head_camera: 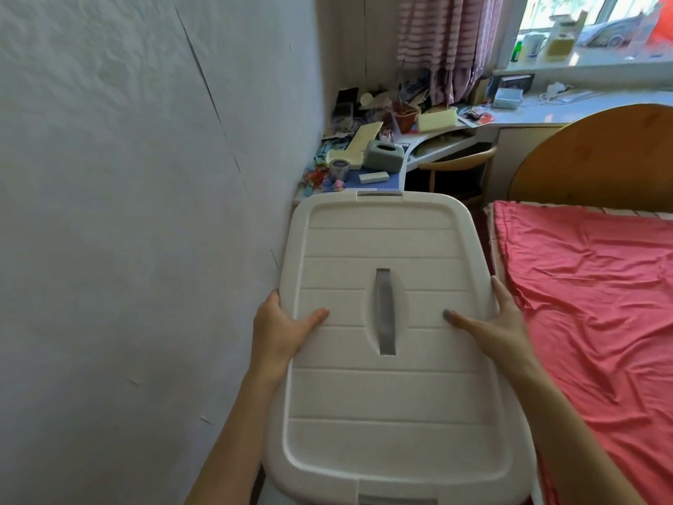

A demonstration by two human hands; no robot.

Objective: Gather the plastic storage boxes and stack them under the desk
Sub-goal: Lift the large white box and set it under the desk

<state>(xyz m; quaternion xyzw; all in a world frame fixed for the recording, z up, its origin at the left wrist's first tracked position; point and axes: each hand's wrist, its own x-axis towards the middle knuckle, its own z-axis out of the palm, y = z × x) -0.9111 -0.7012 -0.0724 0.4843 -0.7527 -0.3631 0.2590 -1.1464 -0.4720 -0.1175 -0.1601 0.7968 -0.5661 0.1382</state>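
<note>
The person is carrying one white lidded box (386, 395) in front of the body, in the narrow gap between the wall (127, 213) and the bed (601, 304). The left hand (280, 329) is clasping the lid's left rim and the right hand (499, 322) is clasping its right rim. Each thumb is pressing on the lid top, on either side of the grey handle (385, 311). The fingers are wrapping over the rims and are mostly hidden below. Whatever is under the box is hidden, so support from below cannot be confirmed.

Progress, as a judgement: the task is sitting at the transport stage. One box is being gathered and is pointing toward the desk (429, 144). No box is showing under the desk, so placing and stacking are probably all left to do. No other boxes are in view.

Obstructions: the wall is running close along the box's left side and the bed's red sheet is lying just beside its right side, leaving little room to turn. Ahead, a wooden chair (459, 162) is standing tucked at the desk's front edge and is occupying part of the space beneath it. It will likely need moving aside. The desk's left end is carrying clutter, including a grey tissue holder (384, 154) near the front edge. The bed's headboard (601, 154) is standing close to the desk's right part, and a striped curtain (448, 41) is hanging behind the desk's back edge.
</note>
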